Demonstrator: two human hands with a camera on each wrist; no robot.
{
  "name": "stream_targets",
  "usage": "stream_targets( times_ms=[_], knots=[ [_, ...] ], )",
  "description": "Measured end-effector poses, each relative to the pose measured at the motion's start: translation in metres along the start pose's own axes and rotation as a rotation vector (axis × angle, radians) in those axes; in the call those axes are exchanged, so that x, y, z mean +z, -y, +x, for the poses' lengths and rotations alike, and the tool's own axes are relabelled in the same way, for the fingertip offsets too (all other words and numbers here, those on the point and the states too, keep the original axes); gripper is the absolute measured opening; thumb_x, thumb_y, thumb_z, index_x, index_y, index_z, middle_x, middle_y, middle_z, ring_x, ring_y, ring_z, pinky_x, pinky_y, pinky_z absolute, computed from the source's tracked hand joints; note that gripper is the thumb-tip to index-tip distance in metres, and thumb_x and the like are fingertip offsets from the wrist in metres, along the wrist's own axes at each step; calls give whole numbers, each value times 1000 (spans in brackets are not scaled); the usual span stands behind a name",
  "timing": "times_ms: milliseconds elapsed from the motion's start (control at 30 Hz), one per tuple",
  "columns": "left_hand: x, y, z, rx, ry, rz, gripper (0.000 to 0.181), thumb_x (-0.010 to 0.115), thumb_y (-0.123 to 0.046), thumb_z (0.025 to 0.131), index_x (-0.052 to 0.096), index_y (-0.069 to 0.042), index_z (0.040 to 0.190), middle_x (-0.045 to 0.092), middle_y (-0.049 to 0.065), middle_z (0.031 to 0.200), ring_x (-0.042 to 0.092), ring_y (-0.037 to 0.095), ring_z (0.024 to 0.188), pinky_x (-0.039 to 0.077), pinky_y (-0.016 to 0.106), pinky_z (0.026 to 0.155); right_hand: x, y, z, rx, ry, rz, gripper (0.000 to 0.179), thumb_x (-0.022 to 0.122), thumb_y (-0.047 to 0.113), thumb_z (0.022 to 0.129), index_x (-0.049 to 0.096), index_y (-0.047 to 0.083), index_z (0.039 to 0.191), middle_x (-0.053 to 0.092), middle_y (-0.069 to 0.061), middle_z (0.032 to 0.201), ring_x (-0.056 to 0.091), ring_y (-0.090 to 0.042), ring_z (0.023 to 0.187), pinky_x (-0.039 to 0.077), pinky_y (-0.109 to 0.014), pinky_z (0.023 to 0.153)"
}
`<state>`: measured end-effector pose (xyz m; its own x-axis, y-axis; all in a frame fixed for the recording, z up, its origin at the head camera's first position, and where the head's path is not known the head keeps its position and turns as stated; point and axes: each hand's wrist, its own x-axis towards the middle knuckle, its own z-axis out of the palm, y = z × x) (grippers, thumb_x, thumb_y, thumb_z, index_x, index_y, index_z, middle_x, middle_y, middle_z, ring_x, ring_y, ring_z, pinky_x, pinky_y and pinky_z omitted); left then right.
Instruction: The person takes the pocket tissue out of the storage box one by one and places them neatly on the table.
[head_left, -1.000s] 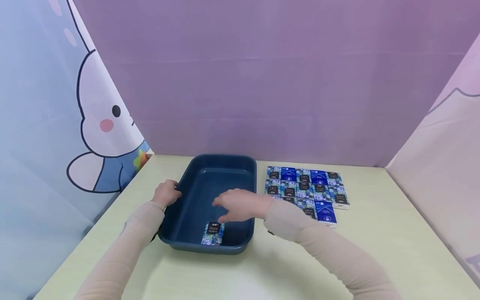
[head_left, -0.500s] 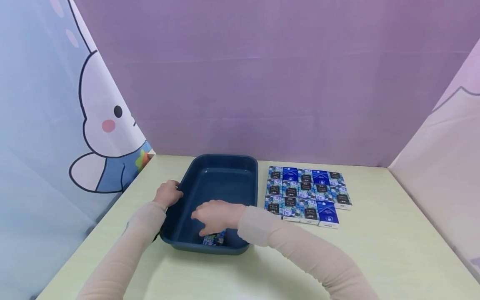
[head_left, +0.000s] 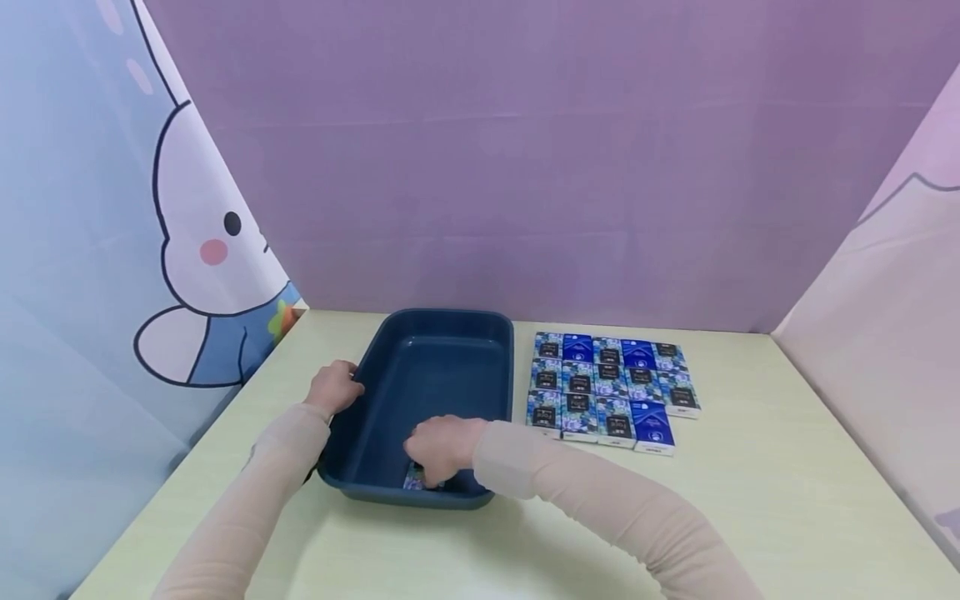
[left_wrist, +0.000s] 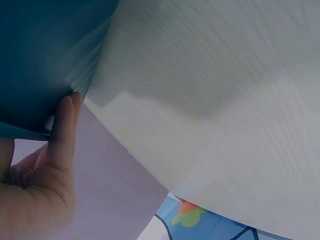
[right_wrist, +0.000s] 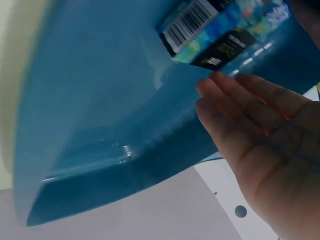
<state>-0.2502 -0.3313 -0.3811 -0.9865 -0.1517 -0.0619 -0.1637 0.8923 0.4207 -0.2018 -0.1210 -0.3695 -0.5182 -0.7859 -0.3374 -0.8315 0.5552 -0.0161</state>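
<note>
A deep blue rectangular tub (head_left: 450, 350) stands on the table, and my left hand (head_left: 335, 387) grips its left rim. In the left wrist view the fingers (left_wrist: 62, 130) lie along the tub's outer wall. Inside the tub, at the near end, is a small floral tissue pack (head_left: 413, 477) with a black label. My right hand (head_left: 442, 446) reaches down over it and covers most of it in the head view. From the right wrist, the fingertips (right_wrist: 215, 82) are right beside the pack (right_wrist: 220, 35), extended, with the thumb on its other side.
Several more tissue packs (head_left: 577, 379), floral and plain blue, lie in rows on the pale table (head_left: 750, 467) to the right of the tub. A purple cloth (head_left: 525, 167) hangs behind the table, with printed cloths at both sides.
My right hand has moved left, then down onto the tissue pack at the tub's near end, uncovering the front row of packs. My left hand has stayed on the rim.
</note>
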Motion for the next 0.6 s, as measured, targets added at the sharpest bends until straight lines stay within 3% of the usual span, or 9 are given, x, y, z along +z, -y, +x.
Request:
stream_targets(
  times_ms=[133, 400, 600],
  knots=[
    [0, 0, -1, -6, 0, -2, 42, 52, -7, 84, 50, 13, 121, 55, 32, 116, 58, 40, 99, 48, 47, 83, 4, 1, -1, 9, 2, -27, 20, 64, 20, 84, 63, 20, 105, 61, 7, 105, 51, -10, 80, 41, -25, 66],
    [-1, 0, -1, -6, 9, -4, 43, 51, -8, 85, 49, 14, 121, 55, 33, 117, 57, 40, 100, 48, 47, 83, 13, 1, 2, 27, -10, -64, 39, 59, 22, 87, 54, 20, 126, 53, 6, 127, 51, -12, 115, 45, -25, 91],
    [-2, -2, -2, -6, 13, -7, 43, 51, -8, 85, 48, 14, 122, 54, 33, 118, 56, 41, 101, 48, 47, 84, 18, 0, 4, 58, 4, -66, 52, 57, 26, 89, 41, 18, 138, 44, 5, 139, 43, -12, 126, 39, -26, 100]
  ],
)
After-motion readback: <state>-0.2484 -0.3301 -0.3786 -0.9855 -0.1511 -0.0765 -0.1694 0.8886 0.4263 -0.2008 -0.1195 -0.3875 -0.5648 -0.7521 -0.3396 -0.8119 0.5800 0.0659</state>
